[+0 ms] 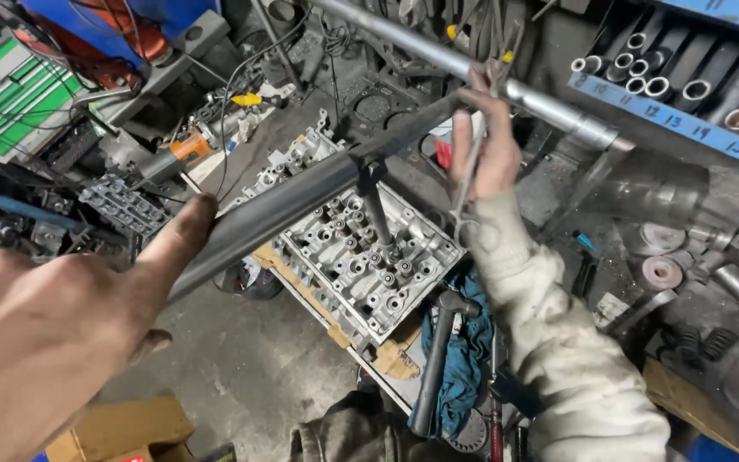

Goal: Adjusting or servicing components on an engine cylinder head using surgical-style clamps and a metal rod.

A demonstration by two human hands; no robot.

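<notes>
A long dark steel T-handle bar (292,201) runs diagonally across the middle of the view. Its short upright shaft (378,218) drops onto a grey aluminium cylinder head (404,282) lying on cardboard. My left hand (53,334) grips the bar's lower left end, thumb stretched along it. My right hand (485,145), in a dirty pale sleeve, is closed around the bar's upper right end. The shaft's tip sits among the valve pockets; what it engages is hidden.
A hammer (434,359) lies on a blue rag (468,351) beside the head. A silver tube (472,68) crosses above. A socket rack with a blue strip (677,115) is at right, an orange-bodied grinder (183,150) at left, and a cardboard box (121,428) below.
</notes>
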